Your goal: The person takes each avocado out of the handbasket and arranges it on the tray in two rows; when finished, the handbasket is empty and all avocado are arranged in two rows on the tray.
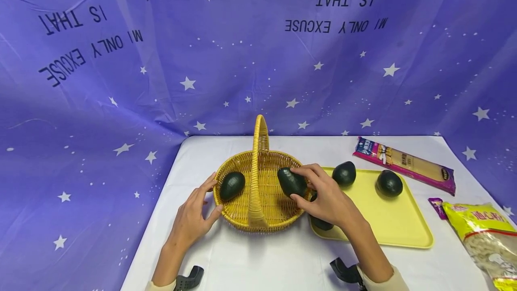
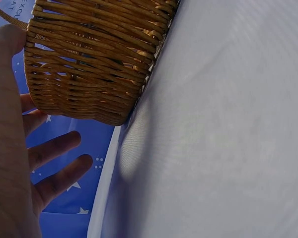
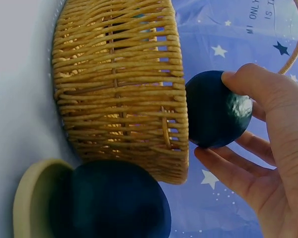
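My right hand (image 1: 329, 199) grips a dark green avocado (image 1: 291, 182) between thumb and fingers. It holds it at the right rim of a yellow wicker basket (image 1: 262, 228); in the right wrist view this avocado (image 3: 213, 109) is level with the rim. Another avocado (image 1: 232, 186) lies inside the basket, left of the tall handle. My left hand (image 1: 191, 219) touches the basket's left rim, thumb and fingers spread along it; in the left wrist view two fingers (image 2: 64, 176) stretch out straight, off the wicker.
Right of the basket, a yellow tray (image 1: 387, 223) bears an avocado (image 1: 344, 174) and another avocado (image 1: 389, 183) at its back. A dark avocado (image 1: 322, 224) shows partly behind my right hand. Farther right lie a long purple noodle packet (image 1: 408, 164) and a yellow snack bag (image 1: 482, 237).
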`<state>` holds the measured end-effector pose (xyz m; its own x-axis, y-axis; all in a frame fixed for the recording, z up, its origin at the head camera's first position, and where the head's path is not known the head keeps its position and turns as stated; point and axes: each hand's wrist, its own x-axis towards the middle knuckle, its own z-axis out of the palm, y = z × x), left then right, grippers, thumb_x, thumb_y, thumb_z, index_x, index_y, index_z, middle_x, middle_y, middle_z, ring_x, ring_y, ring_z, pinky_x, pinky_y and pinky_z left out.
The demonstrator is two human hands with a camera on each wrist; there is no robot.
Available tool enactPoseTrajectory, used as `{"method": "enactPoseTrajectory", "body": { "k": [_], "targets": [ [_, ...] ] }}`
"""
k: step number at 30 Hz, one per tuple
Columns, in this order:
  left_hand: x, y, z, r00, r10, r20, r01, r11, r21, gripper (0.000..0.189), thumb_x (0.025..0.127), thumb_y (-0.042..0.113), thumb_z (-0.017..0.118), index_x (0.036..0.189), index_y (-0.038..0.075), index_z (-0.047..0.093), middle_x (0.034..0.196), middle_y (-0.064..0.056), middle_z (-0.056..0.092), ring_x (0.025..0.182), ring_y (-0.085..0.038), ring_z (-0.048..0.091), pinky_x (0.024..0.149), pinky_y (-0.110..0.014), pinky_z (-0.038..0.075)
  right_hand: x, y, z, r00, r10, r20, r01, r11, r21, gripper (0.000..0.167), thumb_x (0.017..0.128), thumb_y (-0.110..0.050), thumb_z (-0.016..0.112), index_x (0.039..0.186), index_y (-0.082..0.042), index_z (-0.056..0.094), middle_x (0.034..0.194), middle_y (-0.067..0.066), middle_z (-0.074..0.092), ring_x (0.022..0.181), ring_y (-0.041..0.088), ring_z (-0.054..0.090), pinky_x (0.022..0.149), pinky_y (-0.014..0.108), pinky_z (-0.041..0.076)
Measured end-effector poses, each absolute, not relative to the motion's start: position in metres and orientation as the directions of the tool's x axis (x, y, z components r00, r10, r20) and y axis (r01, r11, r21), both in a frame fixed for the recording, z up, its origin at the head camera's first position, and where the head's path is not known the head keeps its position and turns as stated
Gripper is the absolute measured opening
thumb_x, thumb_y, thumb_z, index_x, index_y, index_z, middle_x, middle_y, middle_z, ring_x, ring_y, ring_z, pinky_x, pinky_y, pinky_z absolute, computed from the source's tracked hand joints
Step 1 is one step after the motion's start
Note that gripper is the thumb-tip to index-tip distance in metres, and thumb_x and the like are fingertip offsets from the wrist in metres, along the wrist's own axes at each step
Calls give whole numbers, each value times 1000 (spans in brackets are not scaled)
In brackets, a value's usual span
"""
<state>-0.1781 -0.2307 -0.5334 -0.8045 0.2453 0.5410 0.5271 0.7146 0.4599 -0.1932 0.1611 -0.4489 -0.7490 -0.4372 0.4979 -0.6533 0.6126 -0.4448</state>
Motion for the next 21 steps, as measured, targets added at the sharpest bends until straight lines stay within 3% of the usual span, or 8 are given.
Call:
{"method": "enactPoseTrajectory", "body": {
  "k": [12,21],
  "targets": [
    [-178,-231,-534,-800,246,548,535,706,464,69,95,32,76,157,13,52,170,2,45,127,-21,65,84,-39,64,-190,171,-449,-776,-407,482,-625,605,-494,64,88,-23,90,145,-15,63,135,6,60,117,23,68,86,42,65],
    [-179,-231,-535,-806,246,538,528,710,467,69,95,33,76,158,15,51,170,3,44,128,-20,64,85,-40,64,-189,176,-451,-786,-384,485,-610,608,-508,63,89,-23,90,146,-17,64,135,5,61,119,24,67,86,41,65]
  ]
}}
